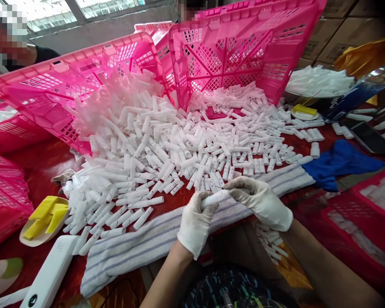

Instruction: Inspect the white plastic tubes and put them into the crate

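Note:
My left hand (pixel 195 220), in a white glove, is wrapped round a white plastic tube (pixel 214 198). My right hand (pixel 263 203), gloved too, pinches at the tube's far end with thumb and fingertips. Both hands hover over a striped towel (pixel 131 252) along the table's front edge. Just beyond them spreads a large heap of similar white tubes (pixel 167 141), many with small dark marks. This heap spills out of two tipped pink crates, one at the left (pixel 64 85) and one at the right (pixel 224 51).
Yellow sponge pieces (pixel 46 216) lie in a white dish, near a long white device (pixel 51 273). At the right are a blue cloth (pixel 343 162), a dark phone (pixel 368 136) and a bowl of white pieces (pixel 319 81). Another person's arm (pixel 28 55) shows at upper left.

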Available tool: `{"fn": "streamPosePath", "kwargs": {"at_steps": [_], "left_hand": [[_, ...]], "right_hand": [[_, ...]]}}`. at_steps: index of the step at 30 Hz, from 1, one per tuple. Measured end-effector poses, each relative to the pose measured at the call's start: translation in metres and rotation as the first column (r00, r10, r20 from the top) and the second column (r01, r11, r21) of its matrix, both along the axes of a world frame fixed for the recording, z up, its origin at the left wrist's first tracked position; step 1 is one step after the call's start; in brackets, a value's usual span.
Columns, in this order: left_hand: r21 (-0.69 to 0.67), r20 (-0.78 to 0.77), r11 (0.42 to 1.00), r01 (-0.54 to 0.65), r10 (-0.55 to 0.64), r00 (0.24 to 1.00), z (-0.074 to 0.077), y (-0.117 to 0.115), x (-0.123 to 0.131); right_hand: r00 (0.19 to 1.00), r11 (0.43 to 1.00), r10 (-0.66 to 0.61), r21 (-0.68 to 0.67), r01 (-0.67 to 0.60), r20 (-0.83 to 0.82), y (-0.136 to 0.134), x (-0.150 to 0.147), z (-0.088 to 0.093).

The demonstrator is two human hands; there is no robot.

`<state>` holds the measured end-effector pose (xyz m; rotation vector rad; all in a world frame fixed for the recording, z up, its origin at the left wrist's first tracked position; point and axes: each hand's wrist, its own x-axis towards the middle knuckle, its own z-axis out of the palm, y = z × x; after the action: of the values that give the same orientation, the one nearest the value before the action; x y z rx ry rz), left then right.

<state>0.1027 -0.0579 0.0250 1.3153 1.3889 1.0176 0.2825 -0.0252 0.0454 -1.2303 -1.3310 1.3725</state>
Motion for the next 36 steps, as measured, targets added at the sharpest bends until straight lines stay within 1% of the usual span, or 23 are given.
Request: {"fn": "streamPosePath", "kwargs": {"at_steps": [3,6,7,9,12,14,16,17,19,21,22,23,24,26,27,28,29,30,31,32,33,34,36], "left_hand": [[0.071,-0.063,0.995,0.066,-0.061,0.996,0.001,-0.003,0.002],[0.103,-0.059,0.995,0.011,-0.005,0.998,-0.002,-0.002,0.008],[0.086,-0.038,0.996,-0.021,0.025,0.999,-0.003,-0.002,0.011],[0.045,-0.003,0.996,-0.071,0.072,0.997,-0.005,-0.001,0.015],[0.044,-0.003,0.995,-0.095,0.095,0.995,-0.006,0.0,0.015],[0.067,-0.01,0.992,-0.111,0.112,0.994,-0.004,0.001,0.014],[0.015,0.054,0.992,-0.124,0.123,0.991,-0.001,0.002,0.013],[-0.064,0.138,0.993,-0.096,0.104,0.985,0.0,0.003,0.012],[-0.253,0.411,0.964,0.083,0.029,0.911,0.002,0.002,0.011],[-0.336,0.681,0.879,0.338,-0.021,0.732,0.002,0.0,0.012],[-0.331,0.757,0.84,0.43,-0.035,0.652,0.002,-0.003,0.013],[-0.324,0.785,0.811,0.486,-0.056,0.617,0.002,-0.005,0.014],[-0.324,0.767,0.792,0.517,-0.099,0.634,0.003,-0.008,0.015],[-0.318,0.593,0.803,0.504,-0.246,0.767,0.005,-0.01,0.014],[-0.297,0.428,0.845,0.445,-0.298,0.853,0.006,-0.009,0.011],[-0.261,0.231,0.9,0.349,-0.293,0.928,0.007,-0.006,0.005],[-0.208,0.033,0.953,0.222,-0.22,0.975,0.006,-0.001,-0.001],[-0.134,-0.145,0.988,0.074,-0.094,0.985,0.004,0.006,-0.008],[-0.064,-0.284,0.996,-0.068,0.047,0.958,0.002,0.014,-0.015],[0.007,-0.389,0.987,-0.159,0.149,0.909,-0.002,0.024,-0.019],[0.089,-0.47,0.98,-0.178,0.199,0.86,-0.005,0.034,-0.021],[0.172,-0.547,0.98,-0.103,0.182,0.817,-0.008,0.044,-0.02],[0.255,-0.709,0.944,0.21,0.034,0.705,-0.01,0.061,-0.008]], "right_hand": [[0.975,0.986,0.159,0.026,-0.165,0.155,0.008,-0.001,0.001],[0.962,0.97,0.211,0.083,-0.227,0.173,0.011,-0.01,-0.001],[0.975,0.977,0.182,0.094,-0.194,0.124,0.01,-0.014,-0.003],[0.998,0.996,0.045,0.075,-0.043,-0.033,0.007,-0.019,-0.008],[0.964,0.986,-0.167,-0.024,0.165,-0.207,0.0,-0.02,-0.019],[0.954,0.978,-0.21,-0.065,0.201,-0.216,-0.003,-0.018,-0.025],[0.962,0.981,-0.195,-0.04,0.191,-0.189,-0.002,-0.015,-0.026],[0.969,0.985,-0.17,0.005,0.173,-0.18,-0.002,-0.014,-0.026],[0.986,0.988,-0.062,0.131,0.083,-0.157,0.0,-0.013,-0.024],[0.992,0.971,0.049,0.239,-0.02,-0.117,-0.001,-0.01,-0.021],[0.992,0.961,0.084,0.269,-0.056,-0.095,-0.004,-0.008,-0.021],[0.992,0.958,0.107,0.276,-0.083,-0.072,-0.008,-0.004,-0.02],[0.992,0.963,0.115,0.251,-0.099,-0.051,-0.014,0.002,-0.02],[0.996,0.99,0.084,0.113,-0.083,-0.002,-0.03,0.02,-0.02],[0.998,0.999,0.047,0.02,-0.048,0.038,-0.038,0.032,-0.019],[0.995,0.998,0.01,-0.069,-0.004,0.097,-0.045,0.045,-0.019],[0.984,0.989,-0.015,-0.142,0.04,0.176,-0.051,0.057,-0.018],[0.962,0.98,-0.031,-0.18,0.083,0.27,-0.054,0.067,-0.018],[0.931,0.977,-0.044,-0.18,0.116,0.363,-0.055,0.074,-0.017],[0.892,0.979,-0.059,-0.149,0.14,0.448,-0.053,0.076,-0.017],[0.854,0.984,-0.088,-0.09,0.156,0.514,-0.047,0.074,-0.018],[0.824,0.988,-0.125,-0.009,0.156,0.553,-0.038,0.068,-0.019],[0.786,0.981,-0.184,0.164,0.107,0.591,-0.014,0.047,-0.025]]}}
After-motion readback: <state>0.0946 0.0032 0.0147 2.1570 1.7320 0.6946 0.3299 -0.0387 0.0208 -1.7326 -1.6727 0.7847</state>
